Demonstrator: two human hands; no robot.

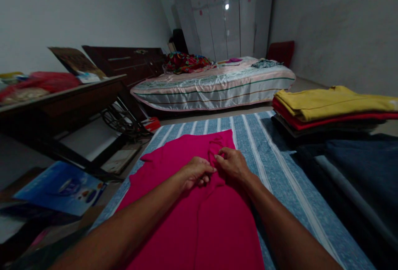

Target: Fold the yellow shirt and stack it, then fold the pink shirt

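Note:
A bright pink garment (174,228) lies spread over a blue-and-white striped cloth (280,187) in front of me. My left hand (197,172) is closed, its thumb and forefinger pinching the fabric near the garment's upper right part. Just to its right, my right hand (231,162) also pinches the pink fabric, fingers curled. Small folds bunch up between and around the two hands. A crease runs from there down toward me. The exact shape of the pinched part is hidden by my fingers.
At the right, folded clothes are stacked, a yellow garment (336,102) on top of a red one (298,123). Dark folded jeans (363,170) lie nearer. A wooden table (62,102) and a blue box (62,187) stand left. Behind is a bed (214,90).

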